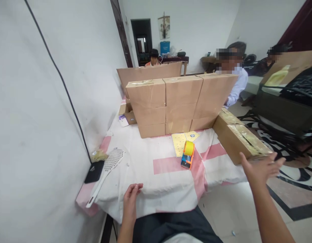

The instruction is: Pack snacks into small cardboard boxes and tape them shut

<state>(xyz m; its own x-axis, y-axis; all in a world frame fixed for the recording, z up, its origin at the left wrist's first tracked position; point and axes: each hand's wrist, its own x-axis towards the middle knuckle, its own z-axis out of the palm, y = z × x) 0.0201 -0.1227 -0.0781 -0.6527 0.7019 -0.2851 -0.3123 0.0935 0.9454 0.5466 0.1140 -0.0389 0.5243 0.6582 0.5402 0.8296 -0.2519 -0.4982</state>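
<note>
While the left hand (130,199) rests with loosely curled, empty fingers on the near edge of the tablecloth (151,182), the right hand (259,168) reaches out open, fingers spread, against the near end of a long cardboard box (240,138) lying at the table's right edge. A tape dispenser (187,154) sits between them, before a wall of stacked boxes (176,104).

Open cloth is lying across the near table (156,182) — only a tape gun (187,154) and swatter (107,172) are sitting there. Stacked boxes (178,104) are walling the far side, one box (240,140) is blocking the right edge.
</note>
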